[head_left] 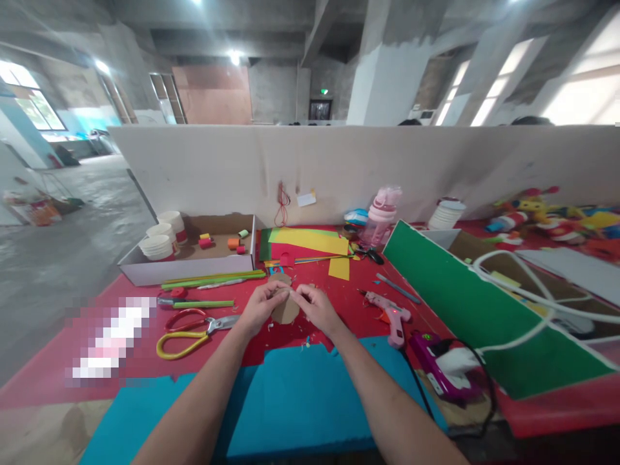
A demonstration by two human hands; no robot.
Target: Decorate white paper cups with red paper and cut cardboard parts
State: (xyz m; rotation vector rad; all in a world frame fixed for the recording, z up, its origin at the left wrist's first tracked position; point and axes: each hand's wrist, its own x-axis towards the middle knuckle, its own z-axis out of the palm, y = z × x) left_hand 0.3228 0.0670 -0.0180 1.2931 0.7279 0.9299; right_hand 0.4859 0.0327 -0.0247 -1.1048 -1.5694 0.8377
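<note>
My left hand (264, 303) and my right hand (316, 307) meet over the middle of the red table, fingertips pinched together. Whatever sits between the fingertips is too small to make out. Just below and behind them is a brown cardboard cutout (285, 314) with rounded edges, partly covered by my fingers; I cannot tell whether they grip it. To the left lie scissors (208, 330) with one red and one yellow handle, close to my left forearm. A pink glue gun (390, 313) with a lit red light rests to the right of my right hand.
A shallow box (188, 274) with paper cups stands back left. Coloured sheets (310, 244) and a pink bottle (382, 213) are at the back. A green-sided box (465, 316), a purple power strip (445, 374) and cables occupy the right. A blue mat (300, 407) lies in front.
</note>
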